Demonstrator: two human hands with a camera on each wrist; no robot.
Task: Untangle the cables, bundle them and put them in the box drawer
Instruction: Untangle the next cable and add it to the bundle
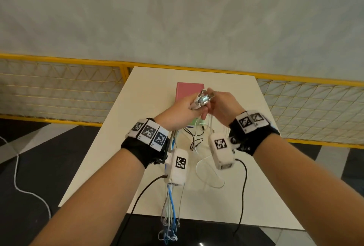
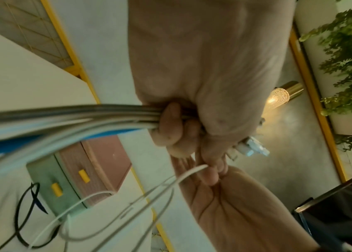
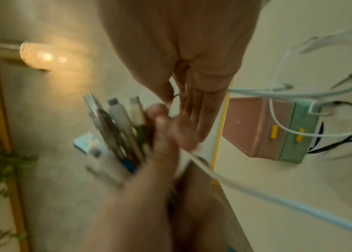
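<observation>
Both hands are raised above the bench (image 1: 256,196), meeting over the box. Nearest, the cables (image 1: 171,206) hang as one bunch from the left hand (image 1: 181,111), down past the bench's near edge: white strands, one blue. Left grip is closed around that bunch, fingers (image 2: 170,126) curled over it; the plugs (image 1: 203,98) stick out the top of the fist, side by side in the right wrist view. Right hand (image 1: 222,107) is against the plug ends, touching the left hand; a thin white cable (image 3: 256,192) runs out from between its fingers, so its grip pinches that strand, though blur hides the exact finger placement. More loose cable lies on the bench under the hands: a white loop (image 1: 208,174) and a black lead (image 1: 197,139). Beyond, the box (image 1: 189,92) sits mid-bench, pink top, green front, two drawers with yellow handles (image 2: 84,176), both shut. Behind the bench runs a yellow mesh fence (image 1: 59,88).
</observation>
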